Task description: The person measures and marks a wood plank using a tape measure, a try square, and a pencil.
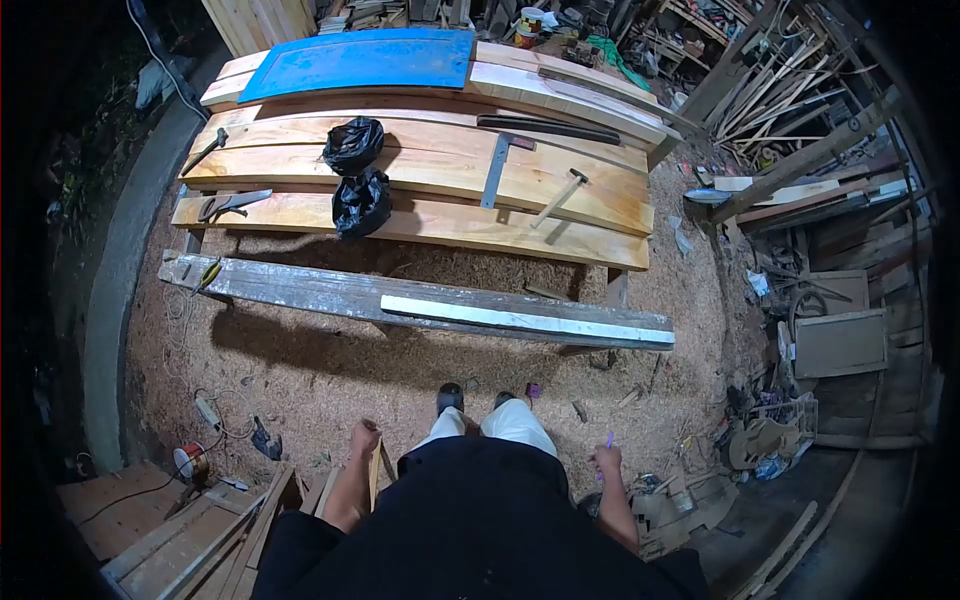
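My left hand point(366, 438) hangs at my side with its fingers curled round the upper end of a thin wooden strip point(375, 478). On the other side of my body, my right hand point(607, 458) is closed on a slim purple pen point(610, 440) that points upward. Both hands are well short of the narrow bench beam point(290, 285), where a white strip point(520, 321) lies along the right part and yellow-handled pliers point(210, 274) lie near the left end.
Beyond the beam, wide planks point(450, 222) carry a handsaw point(234, 204), two black bags point(361, 203), a square point(494, 172), hammers point(558, 198) and a blue panel point(360, 64). Scrap wood point(690, 505) lies at right; a cable point(215, 412) and boards point(170, 530) lie at left.
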Action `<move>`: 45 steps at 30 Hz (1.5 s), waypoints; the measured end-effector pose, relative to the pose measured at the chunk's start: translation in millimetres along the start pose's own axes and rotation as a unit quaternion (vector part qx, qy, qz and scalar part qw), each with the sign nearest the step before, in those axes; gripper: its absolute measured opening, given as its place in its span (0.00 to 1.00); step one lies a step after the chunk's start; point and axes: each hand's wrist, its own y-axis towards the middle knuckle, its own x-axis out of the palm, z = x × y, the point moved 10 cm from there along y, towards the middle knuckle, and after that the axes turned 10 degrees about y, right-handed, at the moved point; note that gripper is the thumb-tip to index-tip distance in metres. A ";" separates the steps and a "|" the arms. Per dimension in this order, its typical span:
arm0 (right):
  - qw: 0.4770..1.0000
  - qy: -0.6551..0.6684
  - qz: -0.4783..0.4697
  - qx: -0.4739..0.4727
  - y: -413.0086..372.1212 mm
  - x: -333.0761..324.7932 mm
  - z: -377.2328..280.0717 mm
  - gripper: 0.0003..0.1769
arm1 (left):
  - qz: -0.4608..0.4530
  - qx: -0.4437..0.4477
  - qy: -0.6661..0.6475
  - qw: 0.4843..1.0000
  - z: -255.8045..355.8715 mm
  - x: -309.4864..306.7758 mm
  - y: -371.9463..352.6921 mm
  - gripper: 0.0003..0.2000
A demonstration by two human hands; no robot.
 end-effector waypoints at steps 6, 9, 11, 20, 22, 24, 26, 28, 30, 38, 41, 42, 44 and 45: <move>0.992 0.005 -0.122 0.004 6.8 26.8 115.0 0.11 | -0.090 -0.081 0.007 0.993 -6.1 3.3 -2.3 0.14; 0.994 0.056 -0.081 0.049 29.4 34.9 139.9 0.08 | -0.053 -0.027 0.015 0.998 5.2 -2.0 2.3 0.17; 0.994 0.063 -0.078 0.037 40.5 47.1 127.4 0.10 | -0.013 0.110 0.009 0.994 41.8 -20.9 -18.5 0.22; 0.972 -0.121 -0.033 -0.196 -15.3 117.4 -56.6 0.22 | 0.016 0.067 0.082 0.994 20.3 -34.1 -68.2 0.28; 0.974 -0.160 -0.027 -0.159 -42.4 119.3 -83.6 0.22 | 0.008 0.057 0.151 0.987 4.2 -35.4 -64.8 0.27; 0.975 -0.155 -0.012 -0.157 -47.9 123.6 -97.6 0.21 | 0.019 0.080 0.145 0.986 7.1 -45.6 -48.1 0.26; 0.976 -0.149 0.006 -0.157 -47.8 125.3 -109.1 0.21 | 0.023 0.112 0.128 0.985 24.7 -57.3 -26.8 0.22; 0.968 -0.116 0.005 -0.221 -22.9 137.0 -114.3 0.20 | 0.042 0.170 0.120 0.977 54.6 -67.8 2.6 0.20; 0.969 -0.091 0.044 -0.227 -22.9 131.7 -129.3 0.20 | 0.124 0.303 0.107 0.939 105.1 -80.8 37.5 0.17; 0.972 -0.037 0.101 -0.208 -45.7 143.7 -226.8 0.16 | 0.110 0.462 0.154 0.866 299.1 -122.8 133.6 0.20; 0.967 0.007 0.084 -0.239 -67.9 151.2 -294.5 0.17 | 0.105 0.464 0.166 0.864 369.8 -136.5 163.6 0.20; 0.950 -0.006 0.097 -0.298 -70.1 152.9 -318.4 0.17 | 0.096 0.462 0.181 0.863 393.9 -140.6 172.0 0.21; 0.931 -0.038 0.103 -0.347 -72.9 161.0 -353.4 0.16 | 0.082 0.459 0.198 0.863 436.6 -140.8 188.7 0.22; 0.932 -0.039 0.102 -0.345 -68.2 165.2 -371.3 0.16 | 0.091 0.443 0.198 0.870 456.2 -140.2 199.5 0.24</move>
